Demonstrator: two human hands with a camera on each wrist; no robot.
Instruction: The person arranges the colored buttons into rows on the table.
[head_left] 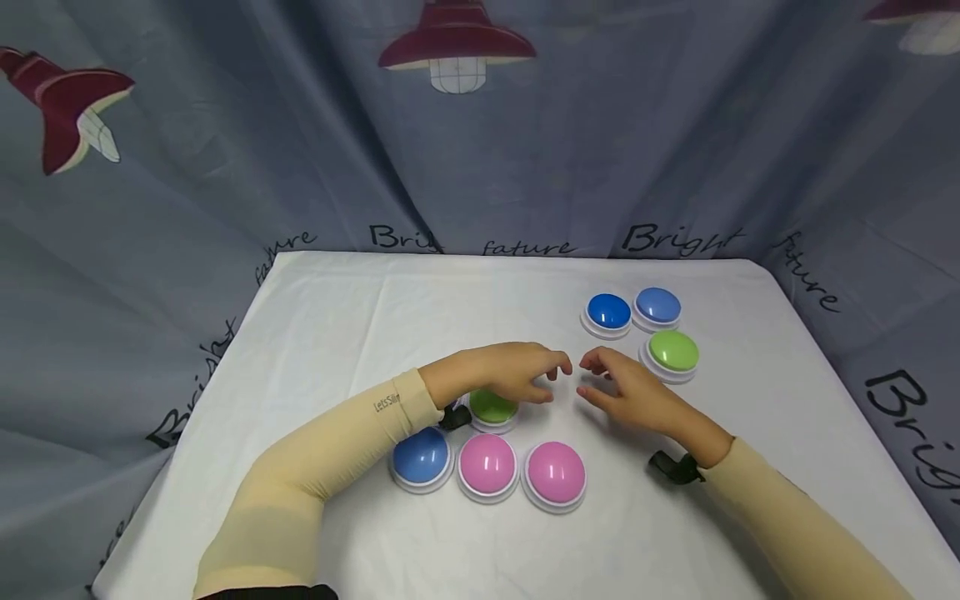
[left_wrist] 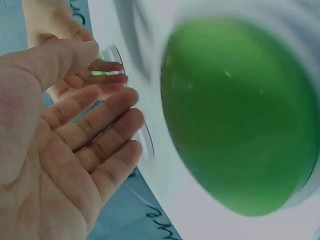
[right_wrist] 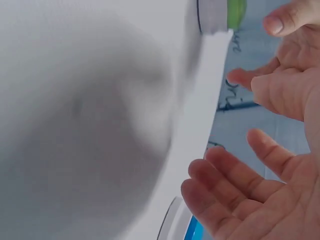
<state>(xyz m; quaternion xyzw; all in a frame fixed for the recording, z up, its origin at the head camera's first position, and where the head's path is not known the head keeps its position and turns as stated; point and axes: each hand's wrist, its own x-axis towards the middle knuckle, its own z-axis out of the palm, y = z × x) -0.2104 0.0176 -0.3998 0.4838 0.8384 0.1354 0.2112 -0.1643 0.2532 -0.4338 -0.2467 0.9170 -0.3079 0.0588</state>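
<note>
1. Left hand (head_left: 521, 371): empty, fingers relaxed and spread, above the near green button (head_left: 492, 410), which it partly covers; whether more lies beneath that wrist cannot be told.
2. Right hand (head_left: 630, 392): empty, fingers loosely bent and apart, near the far green button (head_left: 673, 351). Its fingertips face the left hand's across a narrow gap, presumably because both work over the same middle ground.
3. Front group, with the near green button: blue button (head_left: 421, 455), left pink button (head_left: 487, 463), right pink button (head_left: 556, 472), side by side.
4. Far-right group, with the far green button: dark blue button (head_left: 609, 311), light blue button (head_left: 657, 305).
5. White table (head_left: 337, 317): bears all; buttons sit dome-up, likely for pressing.
</note>
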